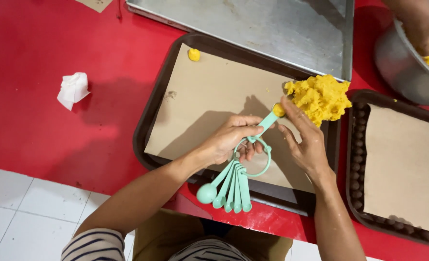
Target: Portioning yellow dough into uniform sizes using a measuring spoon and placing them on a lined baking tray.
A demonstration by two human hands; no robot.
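Red table w/ brown tray [149, 116]: left hand [229, 140] pinches mint spoon [271, 117], right hand [305, 141] fingertip presses its dough-filled bowl.

Two brown trays [149, 116], one metal bowl [398, 67], one dough ball [194, 54], one crumpled tissue [73, 89].

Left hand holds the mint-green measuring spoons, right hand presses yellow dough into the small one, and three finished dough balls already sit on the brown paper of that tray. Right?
Not quite: the head view shows only one dough ball on the brown paper, near its far left corner. The rest holds: the left hand holds the measuring spoons, and the right hand presses yellow dough into the small spoon.
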